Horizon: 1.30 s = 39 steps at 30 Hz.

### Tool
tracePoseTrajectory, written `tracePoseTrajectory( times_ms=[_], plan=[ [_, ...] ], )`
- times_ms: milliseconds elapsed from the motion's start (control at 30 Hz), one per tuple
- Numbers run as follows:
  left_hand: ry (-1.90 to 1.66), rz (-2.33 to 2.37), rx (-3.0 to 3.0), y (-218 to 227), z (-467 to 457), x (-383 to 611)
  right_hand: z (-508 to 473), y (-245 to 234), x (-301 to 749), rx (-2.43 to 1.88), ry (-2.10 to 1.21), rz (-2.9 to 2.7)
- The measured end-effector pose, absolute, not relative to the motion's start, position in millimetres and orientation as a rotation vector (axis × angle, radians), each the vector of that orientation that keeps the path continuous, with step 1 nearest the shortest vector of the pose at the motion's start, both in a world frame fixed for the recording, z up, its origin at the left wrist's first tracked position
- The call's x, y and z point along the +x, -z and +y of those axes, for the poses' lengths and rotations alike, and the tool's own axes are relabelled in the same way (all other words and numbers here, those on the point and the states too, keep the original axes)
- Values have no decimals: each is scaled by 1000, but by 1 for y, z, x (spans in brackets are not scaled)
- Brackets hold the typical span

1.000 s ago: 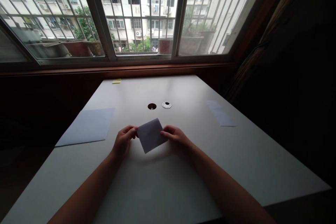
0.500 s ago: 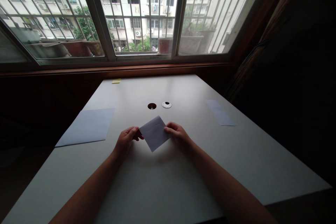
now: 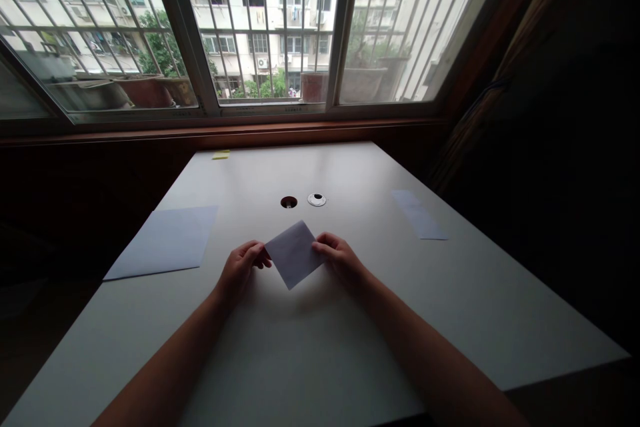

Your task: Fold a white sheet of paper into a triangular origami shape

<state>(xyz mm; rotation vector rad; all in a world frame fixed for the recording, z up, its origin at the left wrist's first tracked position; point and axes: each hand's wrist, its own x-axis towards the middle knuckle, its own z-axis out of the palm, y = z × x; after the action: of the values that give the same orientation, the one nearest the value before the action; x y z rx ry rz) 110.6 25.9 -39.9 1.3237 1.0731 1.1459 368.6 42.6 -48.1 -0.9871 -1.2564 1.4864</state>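
Between my hands, a squarish piece of white paper [image 3: 293,257] is held above the table, turned so that its corners point up, down and to the sides. My left hand [image 3: 245,265] pinches its left corner between thumb and fingers. On the right side, my right hand [image 3: 339,257] grips the paper with the thumb on top; the fingers behind it are partly hidden. A soft shadow lies on the white table [image 3: 300,360] beneath the sheet.
A larger stack of white paper [image 3: 167,240] lies at the table's left edge. To the right is a narrow paper strip [image 3: 419,215]. Yellow sticky notes [image 3: 221,155] sit at the far left corner. Beyond my hands are a round hole [image 3: 289,202] and its cover [image 3: 317,199]. A barred window [image 3: 265,27] stands behind.
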Motion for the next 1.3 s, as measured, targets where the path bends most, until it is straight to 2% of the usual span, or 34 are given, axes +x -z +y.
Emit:
tracePoseTrajectory(
  times_ms=[500, 700, 1000, 1300],
  plan=[
    [-1044, 1121, 1419, 41, 26, 109, 43, 52, 372, -1066, -1384, -1524],
    [-1121, 1146, 1378, 44, 27, 108, 41, 50, 371, -1095, -1356, -1600],
    [-1308, 1147, 1295, 51, 32, 108, 44, 55, 370, -1030, -1366, -1531],
    [-1309, 1116, 1317, 46, 29, 110, 43, 55, 368, -912, -1384, -1377]
  ],
)
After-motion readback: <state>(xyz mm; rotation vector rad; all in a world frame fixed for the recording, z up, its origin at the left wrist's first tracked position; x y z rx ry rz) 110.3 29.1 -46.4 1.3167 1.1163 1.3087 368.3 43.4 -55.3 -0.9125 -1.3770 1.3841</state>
